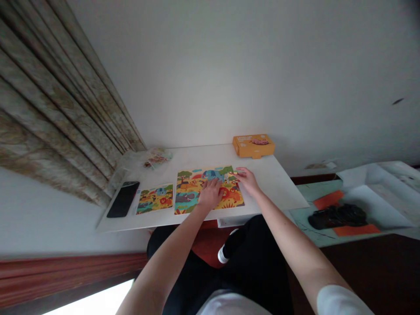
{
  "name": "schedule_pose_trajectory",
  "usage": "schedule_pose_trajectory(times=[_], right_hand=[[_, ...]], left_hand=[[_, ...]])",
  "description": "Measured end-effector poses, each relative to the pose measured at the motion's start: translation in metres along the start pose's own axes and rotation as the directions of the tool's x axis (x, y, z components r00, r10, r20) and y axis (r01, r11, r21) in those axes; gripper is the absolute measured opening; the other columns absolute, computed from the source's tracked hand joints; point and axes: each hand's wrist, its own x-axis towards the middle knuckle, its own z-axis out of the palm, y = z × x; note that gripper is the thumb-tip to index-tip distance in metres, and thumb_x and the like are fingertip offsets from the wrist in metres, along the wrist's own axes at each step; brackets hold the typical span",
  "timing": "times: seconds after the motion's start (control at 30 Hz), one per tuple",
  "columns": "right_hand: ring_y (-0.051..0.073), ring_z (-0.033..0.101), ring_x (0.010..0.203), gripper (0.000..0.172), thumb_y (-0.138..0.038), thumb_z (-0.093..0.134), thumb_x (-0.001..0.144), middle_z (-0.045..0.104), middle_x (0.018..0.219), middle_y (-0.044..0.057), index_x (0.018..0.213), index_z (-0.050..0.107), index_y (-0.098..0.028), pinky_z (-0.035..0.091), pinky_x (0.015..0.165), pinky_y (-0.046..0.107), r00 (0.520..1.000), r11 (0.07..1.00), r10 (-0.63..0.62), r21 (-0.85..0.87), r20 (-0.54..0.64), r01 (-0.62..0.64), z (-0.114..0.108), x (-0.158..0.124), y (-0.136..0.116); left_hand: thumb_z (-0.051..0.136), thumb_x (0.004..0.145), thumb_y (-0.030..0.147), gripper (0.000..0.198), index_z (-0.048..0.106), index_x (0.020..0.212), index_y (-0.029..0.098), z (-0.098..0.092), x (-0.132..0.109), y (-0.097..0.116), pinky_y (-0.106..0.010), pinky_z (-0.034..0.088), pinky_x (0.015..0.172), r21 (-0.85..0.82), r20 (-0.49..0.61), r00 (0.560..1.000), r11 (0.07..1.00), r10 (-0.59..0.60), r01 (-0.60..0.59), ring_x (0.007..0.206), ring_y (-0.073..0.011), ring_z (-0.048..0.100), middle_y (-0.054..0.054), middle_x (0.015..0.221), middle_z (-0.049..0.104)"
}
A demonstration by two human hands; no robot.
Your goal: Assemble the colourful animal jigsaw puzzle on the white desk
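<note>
A jigsaw puzzle (187,186) with colourful animals, among them a blue elephant, a hippo and orange lions, lies flat on the white table. My left hand (211,192) rests on its middle, fingers stretched out, covering part of the picture. At the puzzle's upper right edge, my right hand (247,179) pinches a small puzzle piece (233,173), mostly hidden by the fingers. A pale gap shows in the picture close to those fingertips. Left of the puzzle is a smaller picture card (155,199) with the same animal scene.
A black phone (123,199) lies at the table's left edge. Behind it are clear plastic bags (159,156) with printed contents. An orange box (253,146) stands at the back right. Right of the table (272,186), a lower surface holds a white open box (377,201) and black cables (337,216).
</note>
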Motion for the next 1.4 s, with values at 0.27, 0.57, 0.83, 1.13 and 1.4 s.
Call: schedule_pose_trajectory(times=[0.27, 0.57, 0.83, 1.13, 1.4], right_hand=[[0.021, 0.071, 0.082, 0.03, -0.033, 0.063, 0.09, 0.078, 0.096, 0.006, 0.117, 0.07, -0.021, 0.056, 0.084, 0.036, 0.993, 0.852, -0.113, -0.517, -0.021, 0.086, 0.007, 0.0, 0.009], [0.028, 0.066, 0.105, 0.029, -0.032, 0.052, 0.097, 0.072, 0.11, 0.014, 0.112, 0.072, -0.019, 0.051, 0.099, 0.041, 0.963, 0.684, -0.267, -0.699, 0.024, 0.208, 0.013, -0.007, 0.008], [0.029, 0.058, 0.13, 0.035, -0.029, 0.058, 0.096, 0.067, 0.14, 0.01, 0.128, 0.071, -0.026, 0.043, 0.109, 0.049, 0.912, 0.538, -0.29, -0.739, 0.29, 0.406, 0.004, -0.018, -0.002], [0.028, 0.056, 0.134, 0.036, -0.03, 0.057, 0.099, 0.066, 0.144, 0.008, 0.133, 0.07, -0.03, 0.039, 0.112, 0.05, 0.917, 0.48, -0.249, -0.783, 0.312, 0.396, 0.007, -0.019, -0.005], [0.028, 0.059, 0.131, 0.034, -0.031, 0.06, 0.098, 0.068, 0.141, 0.008, 0.129, 0.073, -0.028, 0.042, 0.112, 0.047, 0.915, 0.492, -0.269, -0.773, 0.301, 0.399, 0.004, -0.021, -0.003]], left_hand=[[0.041, 0.107, 0.039, 0.046, 0.055, 0.149, 0.026, 0.015, 0.005, 0.005, -0.054, 0.029, 0.127, 0.005, 0.005, 0.998, 0.998, 0.067, -0.067, 0.147, -0.0269, 0.046, -0.009, 0.157, 0.053], [0.034, 0.109, 0.04, 0.05, 0.05, 0.154, 0.028, 0.022, 0.005, 0.005, -0.061, 0.025, 0.128, -0.003, 0.021, 0.991, 0.991, 0.133, -0.133, 0.153, -0.0263, 0.039, -0.004, 0.163, 0.047], [0.035, 0.109, 0.04, 0.049, 0.049, 0.154, 0.028, 0.021, 0.004, 0.004, -0.06, 0.025, 0.128, -0.022, 0.01, 0.992, 0.992, 0.125, -0.125, 0.153, -0.0258, 0.04, -0.005, 0.163, 0.048], [0.038, 0.108, 0.04, 0.049, 0.049, 0.155, 0.029, 0.022, 0.004, 0.005, -0.059, 0.027, 0.128, -0.034, -0.005, 0.993, 0.993, 0.115, -0.115, 0.152, -0.0261, 0.041, -0.005, 0.162, 0.049], [0.037, 0.108, 0.039, 0.049, 0.05, 0.154, 0.029, 0.02, 0.004, 0.005, -0.06, 0.027, 0.127, -0.045, -0.015, 0.992, 0.991, 0.123, -0.123, 0.151, -0.0268, 0.042, -0.005, 0.161, 0.05]])
